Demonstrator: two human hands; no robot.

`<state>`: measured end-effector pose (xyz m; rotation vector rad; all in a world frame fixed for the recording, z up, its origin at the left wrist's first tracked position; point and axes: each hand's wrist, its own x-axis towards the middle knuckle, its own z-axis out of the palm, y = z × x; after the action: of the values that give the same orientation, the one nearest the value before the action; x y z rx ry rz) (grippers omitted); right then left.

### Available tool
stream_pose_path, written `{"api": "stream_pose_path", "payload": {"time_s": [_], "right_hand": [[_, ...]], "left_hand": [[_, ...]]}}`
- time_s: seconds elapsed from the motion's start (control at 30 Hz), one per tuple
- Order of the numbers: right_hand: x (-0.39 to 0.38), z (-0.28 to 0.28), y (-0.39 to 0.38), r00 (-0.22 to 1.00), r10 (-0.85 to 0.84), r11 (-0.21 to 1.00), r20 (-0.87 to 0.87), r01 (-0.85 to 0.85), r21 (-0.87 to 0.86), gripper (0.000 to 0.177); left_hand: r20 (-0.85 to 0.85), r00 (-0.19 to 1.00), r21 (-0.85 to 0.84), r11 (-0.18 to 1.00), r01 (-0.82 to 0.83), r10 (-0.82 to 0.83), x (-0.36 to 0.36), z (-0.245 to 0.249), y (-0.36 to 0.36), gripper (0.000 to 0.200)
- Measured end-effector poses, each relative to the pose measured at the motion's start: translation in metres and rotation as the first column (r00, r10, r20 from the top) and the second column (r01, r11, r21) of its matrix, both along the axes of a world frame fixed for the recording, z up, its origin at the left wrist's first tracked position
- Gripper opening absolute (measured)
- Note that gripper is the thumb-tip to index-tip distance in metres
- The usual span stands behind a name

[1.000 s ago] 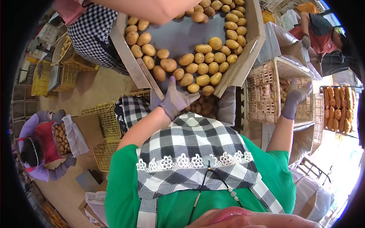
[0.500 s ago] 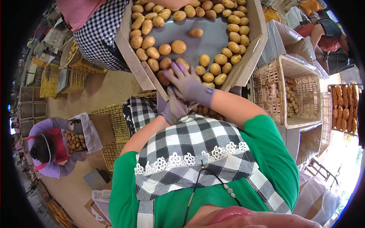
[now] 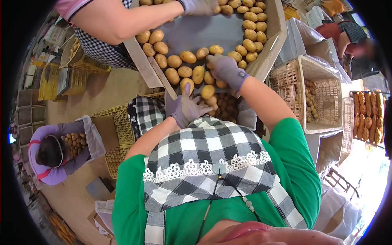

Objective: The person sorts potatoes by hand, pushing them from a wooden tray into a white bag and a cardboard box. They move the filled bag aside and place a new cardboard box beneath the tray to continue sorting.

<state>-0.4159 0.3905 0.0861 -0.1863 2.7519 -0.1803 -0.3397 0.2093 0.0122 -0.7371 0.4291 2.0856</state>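
Potatoes (image 3: 188, 56) lie on a grey-floored wooden sorting tray, in rows along its sides and near edge. My right hand (image 3: 229, 71), in a grey-purple glove, lies over the near right potatoes, fingers extended and slightly bent against them; their undersides are hidden. My left hand (image 3: 188, 107), gloved alike, is at the tray's near opening, fingers spread, thumb up against a potato (image 3: 187, 86). Beside its fingertips, blurred potatoes (image 3: 208, 91) pass over the edge. Below the opening, more potatoes (image 3: 225, 109) are heaped in a container in front of my apron.
A co-worker's gloved hand (image 3: 200, 6) reaches over the tray's far side. At right stands a plastic crate (image 3: 322, 130) with potatoes inside. Yellow crates (image 3: 118, 122) are on the floor at left, near another person (image 3: 51, 153) with a lined box of potatoes.
My right hand has moved right and up, off my left hand. My left hand has spread its fingers. Potatoes have shifted toward the near opening. A co-worker's arm has come across the far side.
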Motion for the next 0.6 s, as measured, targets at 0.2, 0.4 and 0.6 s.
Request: {"api": "stream_pose_path", "payload": {"time_s": [0.2, 0.4, 0.6], "right_hand": [[0.081, 0.04, 0.169, 0.477, -0.519, 0.848, -0.709, 0.19, -0.494, 0.032], [0.13, 0.055, 0.218, 0.04, -0.551, 0.792, -0.834, 0.341, -0.507, 0.043], [0.042, -0.016, -0.054, 0.747, 0.299, 0.817, -0.594, -0.522, -0.246, 0.034]], "left_hand": [[-0.004, 0.999, 0.144, 0.988, -0.048, 0.049, 0.003, -0.011, -0.01, 0.129], [-0.063, 0.997, 0.081, 0.996, -0.046, 0.051, 0.004, -0.014, -0.003, 0.128], [0.007, 0.995, 0.086, 0.991, -0.101, 0.101, 0.001, -0.014, -0.001, 0.113]]}}
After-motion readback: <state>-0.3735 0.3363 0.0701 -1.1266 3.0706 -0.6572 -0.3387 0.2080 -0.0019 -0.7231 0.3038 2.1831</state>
